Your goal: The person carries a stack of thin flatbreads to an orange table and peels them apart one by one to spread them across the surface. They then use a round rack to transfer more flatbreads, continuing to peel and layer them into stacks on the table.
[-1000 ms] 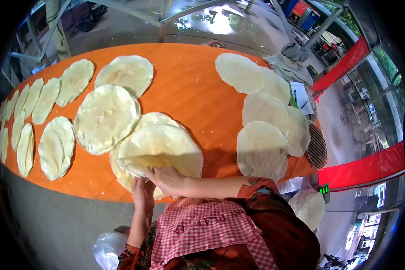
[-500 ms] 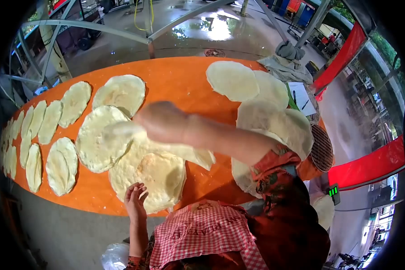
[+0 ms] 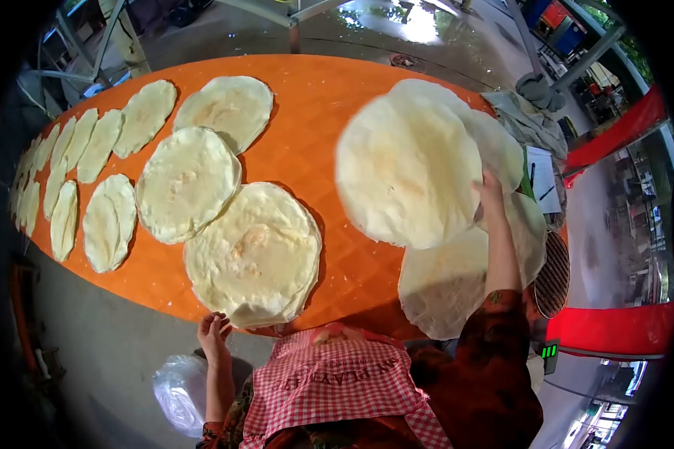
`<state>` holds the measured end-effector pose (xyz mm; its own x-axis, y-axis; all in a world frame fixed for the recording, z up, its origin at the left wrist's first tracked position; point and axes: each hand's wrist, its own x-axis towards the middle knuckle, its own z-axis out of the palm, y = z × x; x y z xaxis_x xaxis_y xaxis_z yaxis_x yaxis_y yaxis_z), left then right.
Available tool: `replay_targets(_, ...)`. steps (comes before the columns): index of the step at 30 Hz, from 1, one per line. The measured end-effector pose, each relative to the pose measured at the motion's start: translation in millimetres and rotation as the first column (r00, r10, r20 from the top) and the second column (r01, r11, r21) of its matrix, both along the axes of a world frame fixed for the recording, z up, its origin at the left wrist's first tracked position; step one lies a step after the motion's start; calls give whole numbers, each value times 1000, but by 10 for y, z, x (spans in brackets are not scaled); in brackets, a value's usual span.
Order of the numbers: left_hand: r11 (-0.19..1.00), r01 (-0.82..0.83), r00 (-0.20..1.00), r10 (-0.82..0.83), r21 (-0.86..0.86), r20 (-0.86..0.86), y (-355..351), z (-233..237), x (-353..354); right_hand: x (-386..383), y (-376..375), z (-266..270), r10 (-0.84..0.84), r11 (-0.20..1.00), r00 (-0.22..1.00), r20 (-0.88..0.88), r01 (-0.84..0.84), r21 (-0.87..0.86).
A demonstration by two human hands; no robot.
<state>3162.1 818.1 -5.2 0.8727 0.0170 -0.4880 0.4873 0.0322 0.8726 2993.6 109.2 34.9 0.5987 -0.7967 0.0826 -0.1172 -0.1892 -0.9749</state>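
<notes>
My right hand (image 3: pixel 490 196) pinches the right edge of a large, pale round flatbread (image 3: pixel 408 170). That bread is raised above other thin rounds (image 3: pixel 442 280) on the right of the orange table (image 3: pixel 352 277). My left hand (image 3: pixel 215 329) is at the table's front edge, its thumb and fingers drawn together by the lower edge of a stack of flatbreads (image 3: pixel 253 254). Whether those fingers hold the edge is too small to tell. Another stack of rounds (image 3: pixel 187 185) overlaps it at the upper left.
Folded flatbreads (image 3: pixel 110 223) line the table's left side. At the right are a notepad (image 3: pixel 543 179) with pens, a crumpled cloth (image 3: pixel 528 123) and a dark ridged round object (image 3: pixel 553 275). A clear plastic bag (image 3: pixel 180 393) lies below the table.
My right hand has swung from the left stacks to the right side and now holds a round flatbread there. My left hand stays by the near stack. The view has shifted.
</notes>
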Motion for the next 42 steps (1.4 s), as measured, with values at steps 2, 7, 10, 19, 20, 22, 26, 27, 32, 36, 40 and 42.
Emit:
replay_targets(2, 999, 30, 999, -29, 26, -30, 21, -51, -44, -369, 32, -712, -527, 595, 836, -150, 237, -768)
replay_targets(7, 993, 74, 996, -68, 95, -62, -75, 7, -140, 31, 1628, -1207, -10, 873, 992, 130, -54, 485)
replay_targets(10, 991, 112, 991, -106, 74, -84, -206, 26, -135, 579, 2904, -947, 233, 768, 964, -129, -101, 632)
replay_targets(19, 922, 356, 933, -359, -151, 7, -200, -51, 445, 1301, 4024, -979, 219, 844, 909, -354, 6, 537)
replay_targets(20, 910, 376, 925, -380, -172, 15, -143, -46, 545, 1355, 4082, -856, 186, 756, 939, -290, 52, 653)
replay_targets(22, 889, 399, 914, -404, -224, 24, 29, -29, 659, 1475, 4193, -655, 166, 661, 945, -283, 106, 743)
replay_targets(26, 890, 372, 924, -383, -263, 9, 480, -21, 963, 1914, 4111, -506, 305, 866, 918, -252, -157, 475)
replay_targets(27, 886, 349, 930, -369, -304, -6, 568, -11, 1029, 2133, 4061, -158, 358, 872, 895, -266, -219, 437)
replay_targets(32, 794, 348, 908, -417, -499, -29, 674, 160, 1383, 3168, 4073, 1734, 537, 843, 800, -266, -501, 196)
replay_targets(36, 580, 355, 871, -490, -733, 34, 524, 436, 1656, 3484, 4791, 2294, 526, 758, 740, -420, -632, -165)
replay_targets(40, 326, 287, 859, -503, -901, 91, 292, 533, 1812, 3578, 5718, 1707, 415, 615, 663, -623, -709, -344)
replay_targets(42, 330, 253, 863, -501, -909, 58, 259, 308, 1909, 3698, 6044, 1173, 462, 622, 593, -660, -747, -235)
